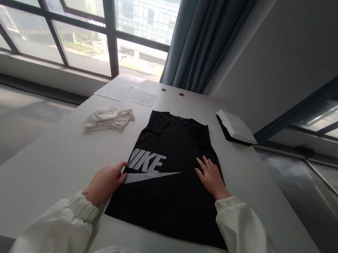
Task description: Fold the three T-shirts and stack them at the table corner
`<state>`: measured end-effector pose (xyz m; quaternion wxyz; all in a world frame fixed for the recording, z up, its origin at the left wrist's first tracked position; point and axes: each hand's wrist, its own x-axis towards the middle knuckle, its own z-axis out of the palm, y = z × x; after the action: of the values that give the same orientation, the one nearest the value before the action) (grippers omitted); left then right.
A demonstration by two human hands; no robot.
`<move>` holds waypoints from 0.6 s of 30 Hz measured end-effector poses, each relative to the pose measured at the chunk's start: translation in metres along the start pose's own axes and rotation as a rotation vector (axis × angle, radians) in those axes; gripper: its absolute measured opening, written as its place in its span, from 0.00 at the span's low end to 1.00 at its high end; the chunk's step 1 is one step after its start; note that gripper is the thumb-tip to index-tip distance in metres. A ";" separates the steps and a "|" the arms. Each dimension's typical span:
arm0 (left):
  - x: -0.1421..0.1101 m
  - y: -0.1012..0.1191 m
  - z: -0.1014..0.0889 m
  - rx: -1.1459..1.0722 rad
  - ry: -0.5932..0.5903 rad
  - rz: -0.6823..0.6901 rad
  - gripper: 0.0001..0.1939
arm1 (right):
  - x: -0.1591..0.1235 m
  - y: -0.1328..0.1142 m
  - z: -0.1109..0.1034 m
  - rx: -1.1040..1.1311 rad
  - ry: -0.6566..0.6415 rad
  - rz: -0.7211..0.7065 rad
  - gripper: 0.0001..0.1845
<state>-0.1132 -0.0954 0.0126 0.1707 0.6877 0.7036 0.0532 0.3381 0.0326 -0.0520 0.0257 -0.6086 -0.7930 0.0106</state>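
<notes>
A black T-shirt (174, 206) with a large white NIKE print lies flat on the white table, its neckline toward the window. The short sleeve on its left is folded inward over the front. At the shirt's left edge, beside the print, my left hand (106, 181) has its thumb and index finger on the fabric, closed on the edge; its other fingers are mostly hidden. My right hand (210, 177) rests palm down on the shirt's right side, fingers spread, with nothing in it.
A crumpled white cloth (110, 118) lies left of the shirt. Paper sheets (125, 89) are at the table's far left. A folded white and black bundle (235, 127) sits by the right edge. Two round holes pierce the far tabletop (171, 98); a blue curtain (206, 36) hangs beyond.
</notes>
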 end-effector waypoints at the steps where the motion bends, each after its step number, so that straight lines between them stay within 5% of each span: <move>1: -0.001 0.001 -0.001 0.010 -0.009 0.001 0.16 | 0.000 0.000 0.005 -0.024 0.013 0.004 0.33; 18: -0.011 0.007 0.004 0.039 0.046 0.029 0.23 | 0.003 -0.007 -0.005 0.059 0.135 -0.012 0.30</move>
<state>-0.1055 -0.1071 0.0124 0.1399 0.6995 0.6984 0.0577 0.3309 0.0336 -0.0470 0.0970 -0.6020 -0.7925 -0.0072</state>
